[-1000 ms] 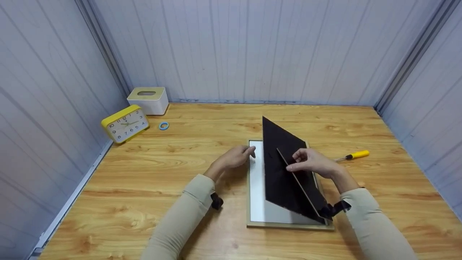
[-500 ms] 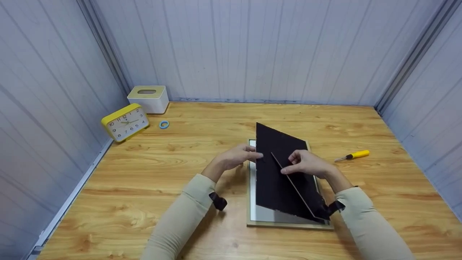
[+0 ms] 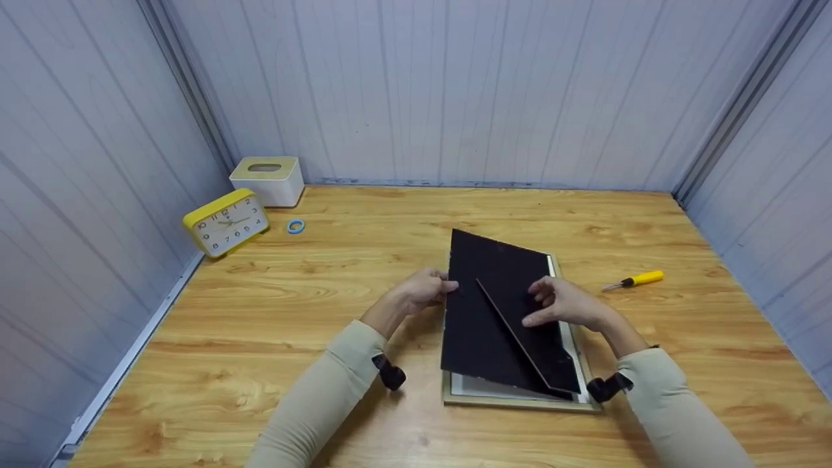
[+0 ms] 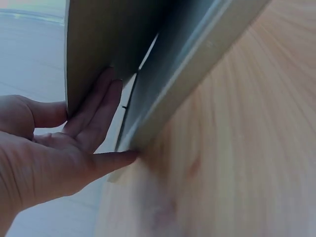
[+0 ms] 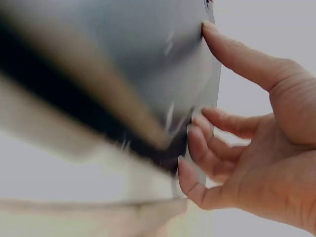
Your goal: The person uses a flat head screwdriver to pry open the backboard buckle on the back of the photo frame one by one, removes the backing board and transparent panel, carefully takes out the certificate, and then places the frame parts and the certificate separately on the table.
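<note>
A black picture-frame backing board (image 3: 468, 331) lies tilted over the picture frame (image 3: 513, 404), its left edge raised and its right side low in the frame. My left hand (image 3: 421, 291) pinches that left edge; in the left wrist view the thumb (image 4: 48, 113) is on one face and two fingers are behind the board. The little finger touches the frame's outer side. My right hand (image 3: 564, 305) is over the board's black stand leg (image 3: 543, 348), fingers loosely bent and thumb apart. In the right wrist view the fingertips (image 5: 195, 140) touch or nearly touch the dark surface.
A yellow-handled screwdriver (image 3: 643, 279) lies right of the frame. At the back left are a yellow alarm clock (image 3: 231, 224), a white tissue box (image 3: 276, 185) and a blue ring (image 3: 296, 226). Pale walls enclose the wooden table (image 3: 364, 240) at the back and sides.
The backing board has come down leftward over the frame. My left hand has moved from beside the frame to pinching the board's edge. My right hand has let go of the stand leg's edge.
</note>
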